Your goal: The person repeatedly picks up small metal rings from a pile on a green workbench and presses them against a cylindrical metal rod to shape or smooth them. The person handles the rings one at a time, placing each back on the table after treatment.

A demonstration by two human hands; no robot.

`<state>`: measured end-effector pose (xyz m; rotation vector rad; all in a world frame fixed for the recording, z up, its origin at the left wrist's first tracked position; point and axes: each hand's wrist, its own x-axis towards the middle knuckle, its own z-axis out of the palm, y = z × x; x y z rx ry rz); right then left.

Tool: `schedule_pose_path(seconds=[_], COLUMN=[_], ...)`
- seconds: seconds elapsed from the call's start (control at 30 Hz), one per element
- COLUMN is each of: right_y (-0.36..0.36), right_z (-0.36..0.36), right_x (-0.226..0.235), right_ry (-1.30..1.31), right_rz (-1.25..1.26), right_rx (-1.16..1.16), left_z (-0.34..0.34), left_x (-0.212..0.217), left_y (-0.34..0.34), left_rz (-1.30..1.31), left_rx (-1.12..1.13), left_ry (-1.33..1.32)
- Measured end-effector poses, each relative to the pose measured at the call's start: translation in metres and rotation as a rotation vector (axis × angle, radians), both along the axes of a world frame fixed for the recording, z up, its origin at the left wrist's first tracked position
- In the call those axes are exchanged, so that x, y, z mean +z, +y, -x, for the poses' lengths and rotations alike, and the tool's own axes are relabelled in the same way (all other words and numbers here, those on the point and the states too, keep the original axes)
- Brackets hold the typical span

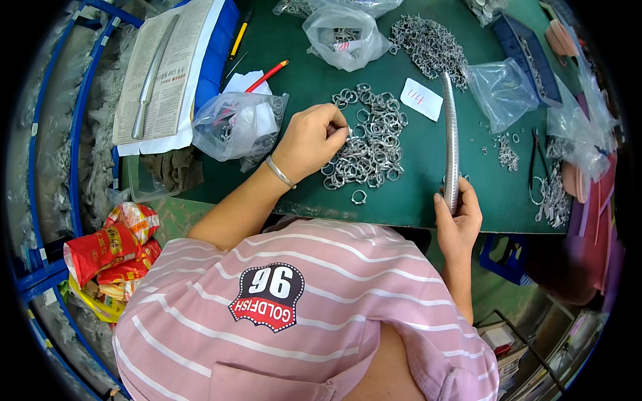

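My right hand [459, 217] is closed around the lower end of a metal ring mandrel [451, 134], a tapered, finely marked rod standing nearly upright. A bit of silvery metal shows beside the rod just above my fingers. My left hand [312, 144], with a metal bangle [280, 172] on its wrist, is closed in a pinch at the left edge of a loose pile of silvery rings [374, 144]. Whatever lies between those fingertips cannot be told from the rings behind. One single ring [359, 196] lies apart, nearer the table's front edge.
On the green table [414, 194], a handwritten paper slip [421, 99] lies below a bigger heap of rings [428, 43]. Plastic bags [505, 93] and a blue tray [525, 57] stand farther right, with pliers [537, 157] nearby. A second metal rod [150, 80] rests on newspaper at left.
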<state>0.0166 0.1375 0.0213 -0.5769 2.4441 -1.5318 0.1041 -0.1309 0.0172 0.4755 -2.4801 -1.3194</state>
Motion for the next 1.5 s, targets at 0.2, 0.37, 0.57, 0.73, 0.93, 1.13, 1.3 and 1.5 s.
schedule_pose_path(seconds=[0.2, 0.37, 0.57, 0.73, 0.93, 1.13, 1.3, 1.5], right_y=[-0.004, -0.006, -0.008, -0.002, -0.005, -0.004, -0.002, -0.001], right_z=[-0.004, -0.005, -0.007, -0.007, -0.008, -0.01, -0.01, -0.01], right_x=[0.001, 0.001, 0.003, -0.003, -0.001, 0.003, 0.0, 0.0], right_ry=[-0.007, 0.01, 0.043, -0.004, -0.029, -0.047, -0.058, -0.051], right_rz=[0.023, -0.004, 0.024, 0.031, 0.047, 0.029, 0.05, 0.043], right_rx=[0.05, 0.059, 0.073, 0.03, 0.052, 0.042, 0.037, 0.04], left_z=[-0.006, 0.006, 0.031, 0.02, 0.012, 0.012, 0.011, 0.007], left_x=[0.008, 0.014, -0.013, -0.002, 0.006, 0.014, 0.009, 0.015], left_y=[-0.003, -0.009, -0.013, -0.011, -0.009, -0.012, -0.008, -0.007], left_rz=[-0.117, 0.14, 0.205, 0.004, -0.252, -0.381, -0.157, -0.163], left_rx=[-0.048, -0.044, 0.165, 0.04, 0.0, -0.01, -0.092, -0.076], left_ry=[-0.019, 0.099, -0.032, 0.01, 0.008, -0.14, 0.031, -0.045])
